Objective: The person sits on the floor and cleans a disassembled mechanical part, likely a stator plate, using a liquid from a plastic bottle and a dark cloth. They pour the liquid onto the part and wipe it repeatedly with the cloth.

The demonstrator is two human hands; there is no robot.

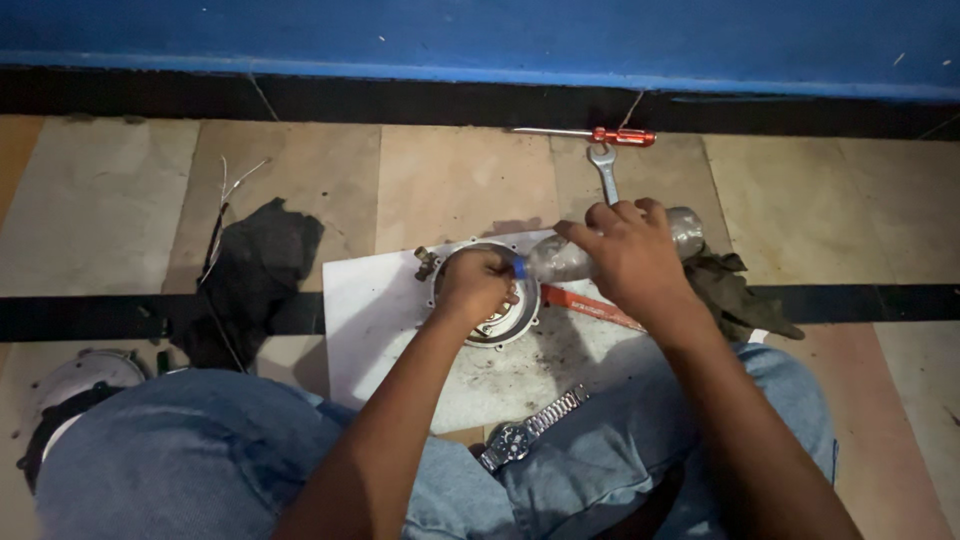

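Two hands work over a round metal housing (500, 325) that lies on a dirty white sheet (380, 320) on the tiled floor (120, 210). The left hand (475, 285) is closed at the housing's rim, fingers curled around a blue cap (519, 267). The right hand (630, 255) grips a clear plastic bottle (690, 230), held on its side with its neck meeting the cap. A red-handled tool (585, 303) lies on the sheet under the bottle. A dark rag (735, 295) sits just beside the right wrist, another black cloth (255, 265) lies left of the sheet. A spanner (605, 170) and a red-handled screwdriver (600, 133) lie near the wall. A wristwatch (525, 430) rests between the knees.
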